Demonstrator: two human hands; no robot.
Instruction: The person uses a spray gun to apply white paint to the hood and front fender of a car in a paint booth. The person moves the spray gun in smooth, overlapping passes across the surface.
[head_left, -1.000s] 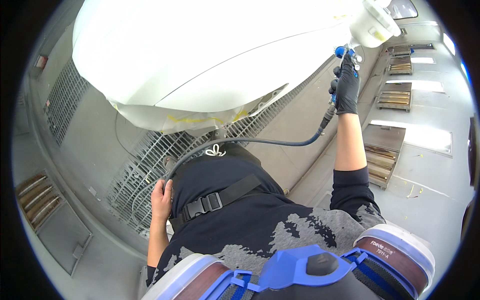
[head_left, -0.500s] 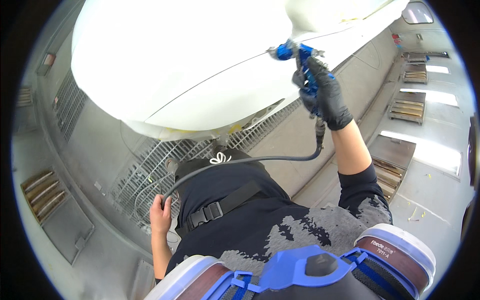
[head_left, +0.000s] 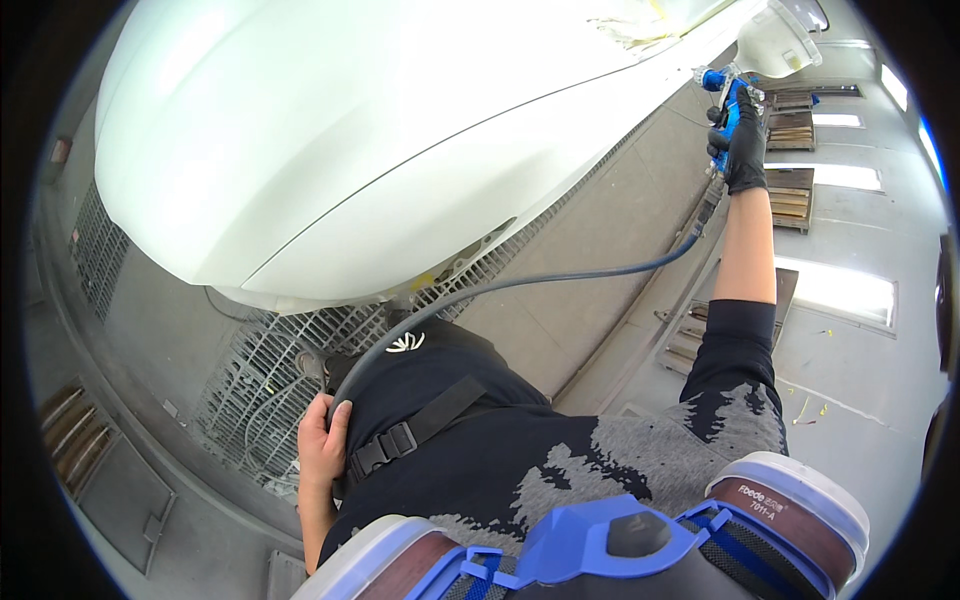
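Note:
My right hand [head_left: 746,150], in a black glove, is wrapped round the handle of a blue spray gun [head_left: 731,122] at the upper right. A whitish paint cup [head_left: 778,45] sits on top of the gun. From the gun's base a dark air hose [head_left: 560,281] sweeps left across my body. My bare left hand [head_left: 323,440] is closed on that hose beside my hip. A large white vehicle body panel [head_left: 330,130] with a thin dark seam fills the upper left. The gun's nozzle points left toward the panel, apart from it.
A metal floor grating [head_left: 250,370] runs below the panel. Slatted vents [head_left: 790,195] and bright light panels [head_left: 850,295] line the right wall. Another slatted vent [head_left: 75,425] is at the left. Masking material [head_left: 635,35] shows on the vehicle's far part. A respirator [head_left: 600,545] shows at the bottom.
My right hand has carried the spray gun right and farther away, and its cup has come into view. The hose is stretched farther right. My left hand still grips it.

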